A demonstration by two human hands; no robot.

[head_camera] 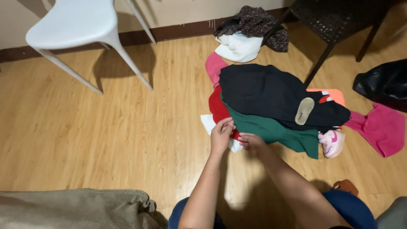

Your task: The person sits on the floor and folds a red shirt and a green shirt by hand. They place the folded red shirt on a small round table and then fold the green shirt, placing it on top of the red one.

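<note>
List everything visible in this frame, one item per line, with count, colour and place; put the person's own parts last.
chair: 1, white plastic, upper left
dark chair: 1, black, upper right
speckled garment: 1, dark, by the wall
white garment: 1, below the speckled one
black garment: 1, top of pile
green garment: 1, under the black one
red garment: 1, left edge of pile, at both hands
pink cloth: 1, right
shoe: 1, pink and white, right of the pile
insole: 1, beige, on the black garment
black bag: 1, far right
olive fabric: 1, bottom left
wooden floor: tan
left hand: 1, pinching red garment
right hand: 1, gripping red garment
</note>
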